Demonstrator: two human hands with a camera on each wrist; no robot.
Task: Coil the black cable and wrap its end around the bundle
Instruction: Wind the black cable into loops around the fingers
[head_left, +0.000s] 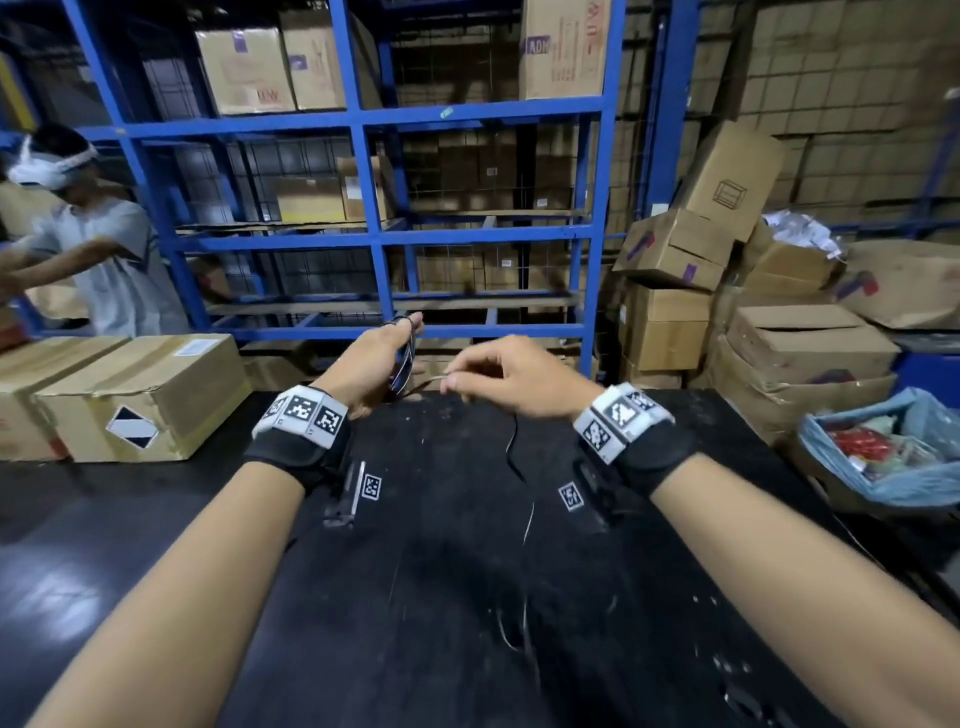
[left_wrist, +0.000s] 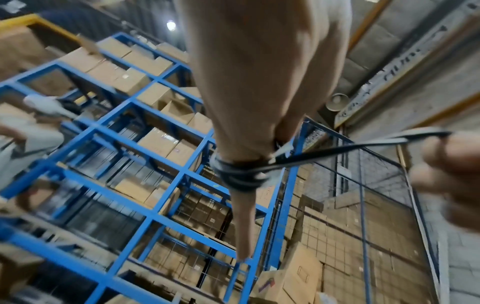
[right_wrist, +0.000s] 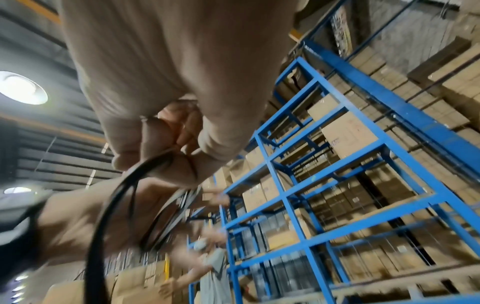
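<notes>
Warehouse table (head_left: 441, 571), blue racks (head_left: 363, 171) behind. Coiling partway done: several loops of black cable (head_left: 405, 358) round left hand (head_left: 371, 358) fingers, right hand (head_left: 511, 376) pinching the strand. Loose tail (head_left: 511, 447) hanging to table, uncoiled; end wrap not started.

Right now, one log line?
step: coiling | left hand: holds black cable loops | right hand: pinches free strand | tail: on table | end wrap: not done

The black cable (head_left: 404, 358) is thin and glossy; several turns loop around the fingers of my left hand (head_left: 371, 364); one strand runs to my pinching right hand (head_left: 511, 376), then trails slack over the dark table (head_left: 415, 597).
</notes>
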